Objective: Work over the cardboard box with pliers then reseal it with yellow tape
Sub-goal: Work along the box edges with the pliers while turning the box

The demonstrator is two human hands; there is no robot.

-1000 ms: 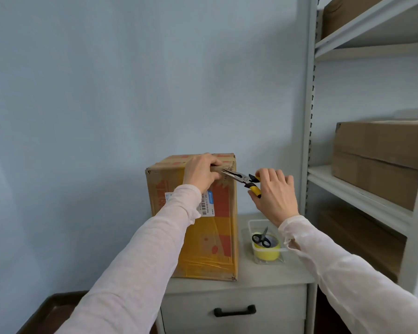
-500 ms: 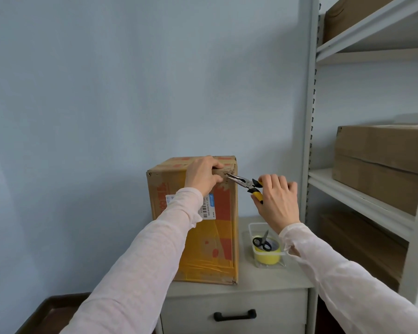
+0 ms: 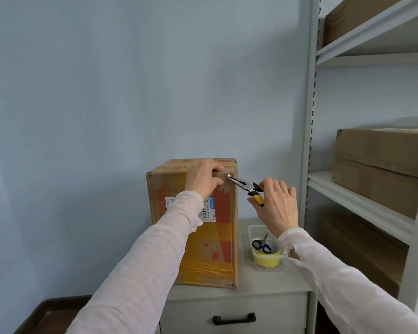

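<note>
Cabinet (image 3: 270, 283): box (image 3: 217, 247) under pliers (image 3: 245, 185), right hand (image 3: 275, 206) gripping handles; left hand (image 3: 203, 177) clasps top edge; tape (image 3: 268, 257) unused, resealing pending.

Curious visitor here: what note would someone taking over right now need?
Left hand grips the top edge of the brown cardboard box on the grey cabinet.
Right hand holds yellow-handled pliers, tips at the box's upper right corner.
Yellow tape roll sits in a clear plastic tub beside the box, black-handled scissors on it.
Done: pliers engaged, tape untouched.
To do: finish, then reseal.
</note>
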